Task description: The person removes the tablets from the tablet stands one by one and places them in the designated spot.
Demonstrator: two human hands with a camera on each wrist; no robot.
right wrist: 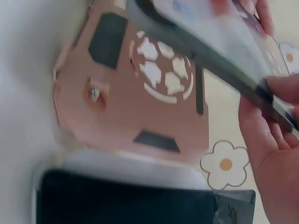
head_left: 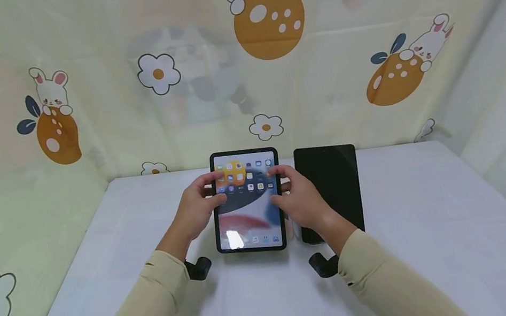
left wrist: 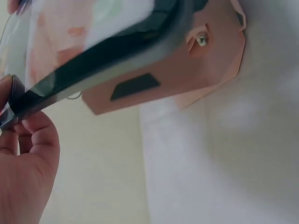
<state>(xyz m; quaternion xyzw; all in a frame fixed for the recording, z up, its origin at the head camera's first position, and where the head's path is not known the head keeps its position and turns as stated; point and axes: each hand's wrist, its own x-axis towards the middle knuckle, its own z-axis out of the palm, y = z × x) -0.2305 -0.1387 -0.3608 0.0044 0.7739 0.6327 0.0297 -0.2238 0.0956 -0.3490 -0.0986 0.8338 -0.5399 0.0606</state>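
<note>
A tablet (head_left: 247,210) with a lit home screen and black frame is held upright by its two side edges. My left hand (head_left: 192,209) grips the left edge, and my right hand (head_left: 304,200) grips the right edge. In the wrist views the thumbs lie on the screen side and other fingers go behind. Close behind the tablet stands a pink stand (right wrist: 121,116) with a football-shaped cutout, dark pads and a metal screw; the tablet's lower edge hangs apart from it in the right wrist view. The head view mostly hides this stand.
A second tablet (head_left: 329,179) with a dark screen stands just right of the lit one, partly behind my right forearm. White cloth covers the table (head_left: 411,211). A patterned curtain (head_left: 207,105) hangs along its back edge.
</note>
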